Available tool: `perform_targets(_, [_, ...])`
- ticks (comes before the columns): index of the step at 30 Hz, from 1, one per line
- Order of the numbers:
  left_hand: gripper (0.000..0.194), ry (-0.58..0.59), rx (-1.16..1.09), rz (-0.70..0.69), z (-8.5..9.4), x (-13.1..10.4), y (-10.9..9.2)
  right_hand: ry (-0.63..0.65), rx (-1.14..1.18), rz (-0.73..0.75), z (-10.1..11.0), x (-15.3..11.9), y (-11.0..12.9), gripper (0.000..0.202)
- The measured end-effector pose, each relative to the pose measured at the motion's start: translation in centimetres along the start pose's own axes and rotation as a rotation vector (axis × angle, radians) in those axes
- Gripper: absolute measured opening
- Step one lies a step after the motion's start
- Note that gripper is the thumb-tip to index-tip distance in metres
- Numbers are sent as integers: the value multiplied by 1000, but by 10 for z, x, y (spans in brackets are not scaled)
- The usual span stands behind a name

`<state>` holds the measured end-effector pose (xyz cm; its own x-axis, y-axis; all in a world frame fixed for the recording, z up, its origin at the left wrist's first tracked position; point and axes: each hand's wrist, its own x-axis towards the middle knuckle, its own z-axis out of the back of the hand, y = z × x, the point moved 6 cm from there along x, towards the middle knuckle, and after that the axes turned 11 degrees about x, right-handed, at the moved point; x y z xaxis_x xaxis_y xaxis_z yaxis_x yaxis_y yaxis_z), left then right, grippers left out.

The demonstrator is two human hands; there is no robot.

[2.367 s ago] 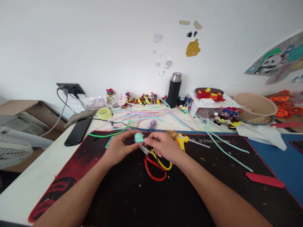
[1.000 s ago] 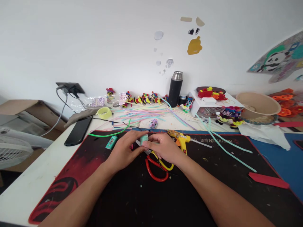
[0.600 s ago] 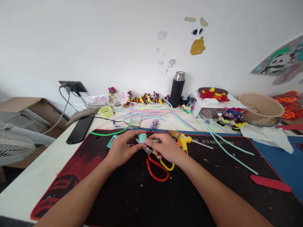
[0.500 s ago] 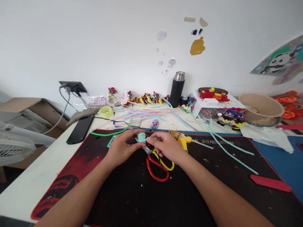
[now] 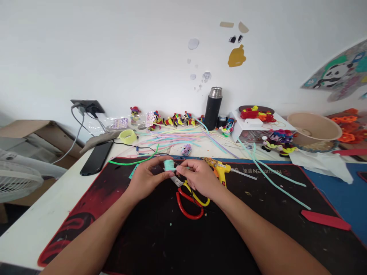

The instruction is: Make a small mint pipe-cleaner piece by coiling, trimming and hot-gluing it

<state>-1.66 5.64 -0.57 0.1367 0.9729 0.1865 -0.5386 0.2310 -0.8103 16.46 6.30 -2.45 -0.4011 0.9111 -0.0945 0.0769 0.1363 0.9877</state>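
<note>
Between the thumb and fingers of my left hand (image 5: 147,175) is a small coil of mint-green pipe cleaner (image 5: 169,165). My right hand (image 5: 197,177) pinches the free end of that pipe cleaner, which runs from the coil's right side. Both hands are closed, held over the dark mat. Beneath them lie scissors (image 5: 189,217) with one red and one yellow handle, their blades partly hidden. A yellow hot glue gun (image 5: 222,173) with a clear glue stick rests just beyond my right hand.
Loose pastel pipe cleaners (image 5: 172,138) lie across the back, before small colourful figures (image 5: 176,119) and a black thermos (image 5: 213,109). A phone (image 5: 96,158) and yellow tape roll (image 5: 127,136) are left. Mint pipe cleaners (image 5: 275,182) and a red strip (image 5: 325,220) lie right.
The view has shifted slightly. A short stretch of pipe cleaner now shows between the coil and my right fingers. Both hands keep their hold.
</note>
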Motion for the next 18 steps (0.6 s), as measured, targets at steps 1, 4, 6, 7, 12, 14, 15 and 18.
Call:
perform_targets(1, [46,11,-19,6,-1,0,0,-7,7,9,0,0,1,32])
perform_targets(4, [47,18,-51,22,-2,0,2,-30,12,25,1,-1,3,30])
perform_targets(6, [48,13,-63,33,-2,0,4,-36,10,18,1,0,2,30])
perform_targets(7, [48,15,-72,38,-3,0,5,-37,13,13,1,0,2,30])
perform_targets(12, [49,32,-123,52,-6,-1,9,-48,63,2,2,0,0,31])
perform_targets(14, [49,52,-122,57,-8,-2,8,-53,82,0,2,0,1,30])
perform_targets(15, [49,60,-118,61,-9,-2,8,-57,84,-3,2,0,1,29])
perform_targets(18, [50,73,-104,70,-10,-2,8,-69,69,-7,3,0,3,27])
